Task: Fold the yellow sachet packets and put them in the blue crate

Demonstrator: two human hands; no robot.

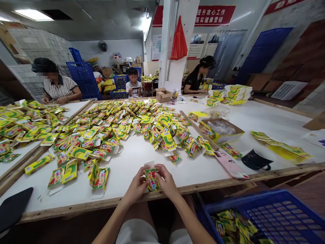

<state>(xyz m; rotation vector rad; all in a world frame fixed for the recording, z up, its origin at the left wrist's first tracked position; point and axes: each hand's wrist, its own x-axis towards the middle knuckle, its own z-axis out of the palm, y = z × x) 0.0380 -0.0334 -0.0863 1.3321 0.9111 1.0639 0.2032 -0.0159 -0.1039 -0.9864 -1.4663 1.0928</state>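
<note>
Small carton directly between the fingers, over the near edge of the bench; left hand and right hand flank it about equally close. Fingers of both clamped on its long sides, thumbs on the printed face. Long axis runs away from the body, slightly askew; pale flap stands open at the far end. Whether it touches the bench, cannot tell

Right of the fingers and lower, beside the bench: blue basket, a heap of like cartons in its near-left part

Right of the fingers, on the bench: pink phone, then dark mug, contents hidden. Beyond the phone, open box holding clear plastic

Ahead and left of the fingers: wide carton pile, many flaps open. Far beyond it, stacked blue crates, contents unclear
</note>
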